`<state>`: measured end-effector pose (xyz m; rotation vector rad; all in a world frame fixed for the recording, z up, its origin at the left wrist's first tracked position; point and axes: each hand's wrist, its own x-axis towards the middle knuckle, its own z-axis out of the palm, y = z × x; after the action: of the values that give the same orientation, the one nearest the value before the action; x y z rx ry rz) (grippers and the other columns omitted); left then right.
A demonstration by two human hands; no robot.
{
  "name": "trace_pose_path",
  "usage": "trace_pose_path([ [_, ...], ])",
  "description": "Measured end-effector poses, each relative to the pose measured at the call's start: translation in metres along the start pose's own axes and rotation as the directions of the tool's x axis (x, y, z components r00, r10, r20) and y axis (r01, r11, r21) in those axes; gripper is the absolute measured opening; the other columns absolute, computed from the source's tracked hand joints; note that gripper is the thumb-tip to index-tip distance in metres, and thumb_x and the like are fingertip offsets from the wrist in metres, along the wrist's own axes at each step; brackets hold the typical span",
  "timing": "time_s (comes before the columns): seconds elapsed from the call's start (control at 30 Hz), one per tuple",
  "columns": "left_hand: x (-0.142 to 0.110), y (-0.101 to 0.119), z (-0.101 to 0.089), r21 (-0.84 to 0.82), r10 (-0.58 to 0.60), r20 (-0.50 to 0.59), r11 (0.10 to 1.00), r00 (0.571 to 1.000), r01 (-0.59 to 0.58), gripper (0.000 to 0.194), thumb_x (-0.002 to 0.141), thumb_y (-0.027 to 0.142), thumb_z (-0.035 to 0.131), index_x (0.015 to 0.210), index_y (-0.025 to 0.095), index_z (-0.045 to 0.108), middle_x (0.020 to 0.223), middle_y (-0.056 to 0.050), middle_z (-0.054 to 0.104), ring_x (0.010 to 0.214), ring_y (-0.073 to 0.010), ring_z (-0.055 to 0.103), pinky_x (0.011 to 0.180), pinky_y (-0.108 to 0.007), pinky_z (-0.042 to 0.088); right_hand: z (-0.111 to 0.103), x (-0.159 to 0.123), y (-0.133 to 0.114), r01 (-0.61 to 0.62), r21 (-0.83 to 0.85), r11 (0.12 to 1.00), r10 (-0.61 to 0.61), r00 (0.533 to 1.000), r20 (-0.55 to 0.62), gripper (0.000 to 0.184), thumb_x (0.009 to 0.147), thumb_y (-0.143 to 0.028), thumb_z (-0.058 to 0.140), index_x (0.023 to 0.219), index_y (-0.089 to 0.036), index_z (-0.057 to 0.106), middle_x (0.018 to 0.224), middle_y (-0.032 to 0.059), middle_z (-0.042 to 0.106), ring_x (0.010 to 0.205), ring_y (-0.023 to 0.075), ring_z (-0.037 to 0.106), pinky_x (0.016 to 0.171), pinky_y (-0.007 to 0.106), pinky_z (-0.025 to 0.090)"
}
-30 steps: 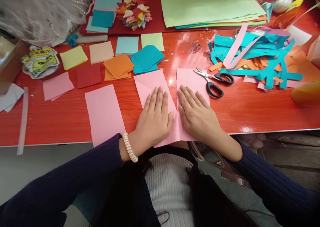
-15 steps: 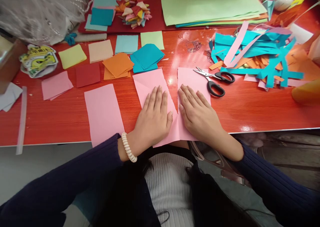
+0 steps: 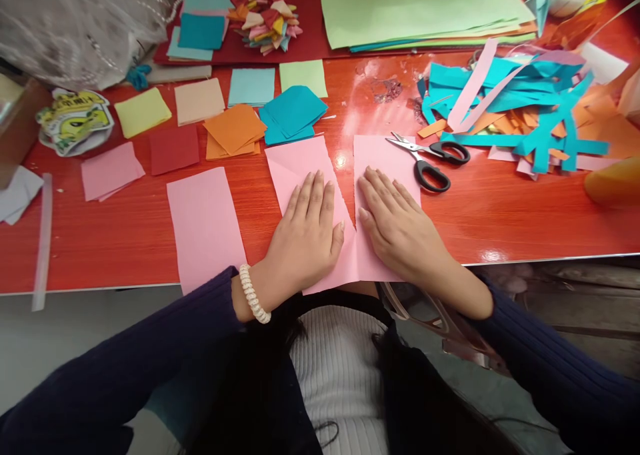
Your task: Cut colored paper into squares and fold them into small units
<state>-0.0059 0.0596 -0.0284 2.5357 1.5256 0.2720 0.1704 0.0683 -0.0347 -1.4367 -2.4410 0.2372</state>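
Observation:
A sheet of pink paper (image 3: 296, 156) lies at the table's front edge, torn along its middle from the far side. Its two halves spread apart in a V and still join near my body. My left hand (image 3: 309, 238) rests flat on the left half, fingers stretched out. Flat on the right half is my right hand (image 3: 397, 225), its fingers also extended. Black-handled scissors (image 3: 425, 158) lie partly over the right half's far corner, blades apart. A separate pink paper rectangle (image 3: 205, 225) sits left of my left hand.
Small stacks of paper, among them orange (image 3: 235, 131), blue (image 3: 293, 115) and red (image 3: 175, 149), lie beyond my left hand. Blue paper strips (image 3: 510, 88) pile up at the right. Large green sheets (image 3: 420, 11) and a folded-paper cluster (image 3: 265, 18) are at the back.
My right hand has slid very slightly to the right on the paper. The tear looks about the same, and my left hand stays flat in nearly the same place.

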Motion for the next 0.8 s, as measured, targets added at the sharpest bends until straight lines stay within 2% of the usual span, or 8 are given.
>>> trace_pose_path([
  [0.13,0.004,-0.003,-0.009,0.018,0.062,0.062,0.998,0.996,-0.064,0.057,0.091,0.030,0.030,0.138,-0.001,0.023,0.147,-0.021,0.019,0.138,-0.0274,0.012,0.113,-0.045,0.012,-0.016,-0.006,-0.002,0.043,0.081,0.996,-0.035,0.994,-0.102,0.046,0.095,-0.028,0.025,0.138,-0.014,0.032,0.144,0.0090,0.033,0.136,0.0174,0.023,0.111,0.042,0.024],
  [0.23,0.005,0.000,-0.014,0.038,0.093,0.033,0.995,0.995,-0.094,0.055,0.092,0.027,0.028,0.137,-0.002,0.022,0.147,-0.021,0.018,0.138,-0.0270,0.011,0.113,-0.045,0.012,-0.018,-0.013,-0.010,0.107,0.038,0.993,-0.108,0.994,0.008,0.047,0.094,-0.028,0.028,0.135,-0.007,0.036,0.142,0.0141,0.036,0.134,0.0210,0.026,0.110,0.044,0.025],
  [0.33,0.003,0.005,-0.011,0.043,0.101,0.010,0.994,0.995,-0.101,0.055,0.092,0.027,0.027,0.137,-0.004,0.022,0.146,-0.022,0.018,0.138,-0.0270,0.011,0.113,-0.045,0.013,-0.010,-0.015,-0.014,0.119,-0.045,0.992,-0.113,0.988,0.105,0.049,0.094,-0.025,0.027,0.136,0.001,0.032,0.145,0.0176,0.028,0.136,0.0235,0.021,0.111,0.043,0.021],
  [0.53,-0.002,0.006,0.002,0.035,0.076,0.023,0.996,0.997,-0.077,0.055,0.091,0.029,0.027,0.137,-0.003,0.023,0.146,-0.022,0.019,0.137,-0.0272,0.013,0.112,-0.045,0.016,-0.001,-0.012,-0.011,0.089,-0.121,0.989,-0.077,0.992,0.105,0.050,0.094,-0.023,0.023,0.138,0.000,0.029,0.147,0.0162,0.024,0.136,0.0232,0.019,0.112,0.041,0.018],
  [0.8,-0.004,0.008,0.004,0.057,0.042,-0.011,0.998,0.999,-0.041,0.055,0.092,0.030,0.027,0.136,-0.003,0.024,0.146,-0.022,0.020,0.137,-0.0272,0.013,0.112,-0.044,0.015,0.000,-0.014,-0.015,0.044,-0.162,0.986,-0.031,0.996,0.082,0.050,0.094,-0.024,0.024,0.139,-0.002,0.028,0.147,0.0140,0.024,0.136,0.0218,0.020,0.112,0.040,0.017],
])
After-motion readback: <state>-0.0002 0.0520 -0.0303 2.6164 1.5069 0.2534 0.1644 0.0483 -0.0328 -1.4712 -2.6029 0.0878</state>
